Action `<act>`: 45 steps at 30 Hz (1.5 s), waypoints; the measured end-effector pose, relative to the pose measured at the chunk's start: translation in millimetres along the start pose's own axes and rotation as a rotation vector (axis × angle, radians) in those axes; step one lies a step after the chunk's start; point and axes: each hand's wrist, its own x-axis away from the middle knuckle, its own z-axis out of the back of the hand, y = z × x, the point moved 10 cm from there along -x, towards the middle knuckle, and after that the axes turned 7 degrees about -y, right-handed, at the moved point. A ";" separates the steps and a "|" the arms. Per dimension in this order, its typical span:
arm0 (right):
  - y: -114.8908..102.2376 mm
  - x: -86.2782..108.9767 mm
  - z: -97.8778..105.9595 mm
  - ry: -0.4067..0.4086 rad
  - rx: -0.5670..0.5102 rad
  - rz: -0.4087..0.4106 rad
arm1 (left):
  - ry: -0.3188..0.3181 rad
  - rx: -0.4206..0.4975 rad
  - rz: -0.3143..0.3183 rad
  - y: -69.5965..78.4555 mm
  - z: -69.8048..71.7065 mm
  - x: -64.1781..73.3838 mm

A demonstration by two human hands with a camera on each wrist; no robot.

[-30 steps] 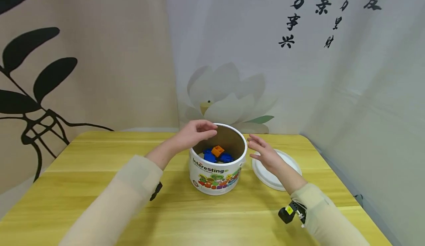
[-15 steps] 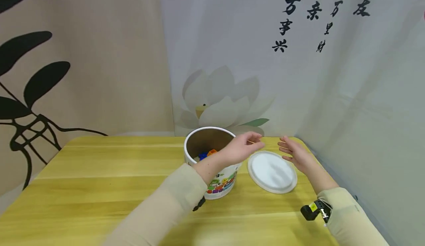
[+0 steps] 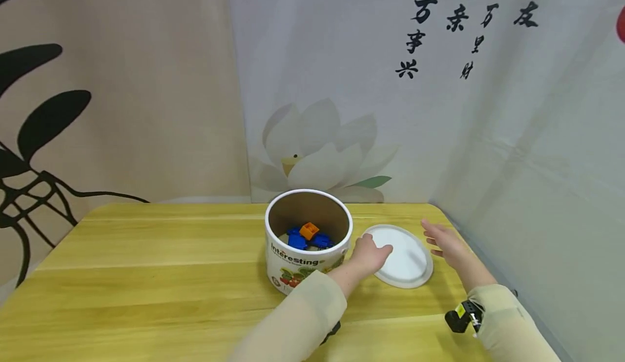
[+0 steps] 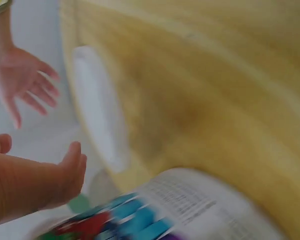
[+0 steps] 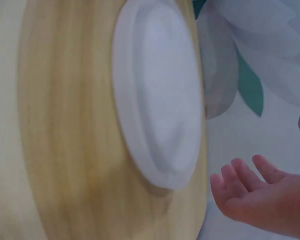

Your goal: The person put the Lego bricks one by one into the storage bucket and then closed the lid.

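Note:
A round white lid (image 3: 404, 259) lies flat on the wooden table, just right of a white printed bucket (image 3: 308, 261). My left hand (image 3: 367, 256) is at the lid's left edge in the head view, fingers loosely extended and holding nothing. The left wrist view has this hand (image 4: 40, 182) apart from the lid (image 4: 100, 110). To the lid's right is my right hand (image 3: 448, 245), fingers spread; the right wrist view shows that palm (image 5: 270, 197) bare beside the lid (image 5: 172, 95). Inside the open bucket are an orange block (image 3: 309, 230) and several blue blocks (image 3: 297, 241).
The yellow wooden table (image 3: 146, 275) stretches away to the left of the bucket. A cloth backdrop (image 3: 312, 80) with printed flower and writing hangs behind the table's back edge, and a white cloth (image 3: 537, 188) runs along its right side.
My left hand has travelled rightward from the bucket's rim, across its front, to the lid's left side. My right hand has shifted right, past the lid. The view has turned slightly.

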 end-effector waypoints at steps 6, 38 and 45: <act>19.8 -6.2 -3.3 0.055 0.065 -0.095 | 0.029 0.029 0.084 -37.2 -6.4 -5.0; 28.1 16.5 31.2 0.204 0.042 -0.193 | -0.074 0.157 -0.023 -5.7 0.0 -3.9; -4.5 30.0 45.6 0.132 0.142 -0.097 | -0.102 0.163 -0.057 28.0 3.7 15.6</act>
